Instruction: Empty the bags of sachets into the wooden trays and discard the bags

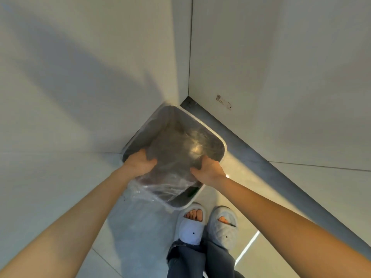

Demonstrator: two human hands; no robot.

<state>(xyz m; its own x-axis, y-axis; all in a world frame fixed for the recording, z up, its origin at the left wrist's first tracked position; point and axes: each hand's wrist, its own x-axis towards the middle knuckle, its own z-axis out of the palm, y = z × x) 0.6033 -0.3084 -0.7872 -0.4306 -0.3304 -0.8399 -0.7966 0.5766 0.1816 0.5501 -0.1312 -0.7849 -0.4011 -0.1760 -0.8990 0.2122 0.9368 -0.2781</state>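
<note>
The discard step is in hand: a clear plastic bag, apparently empty, is pressed into the lined bin by the left hand and right hand, each grip closed on it. Release is called for next.

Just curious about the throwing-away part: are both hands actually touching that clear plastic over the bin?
Touching. The head view shows the left hand and right hand pressed onto the clear plastic over the bin.
</note>
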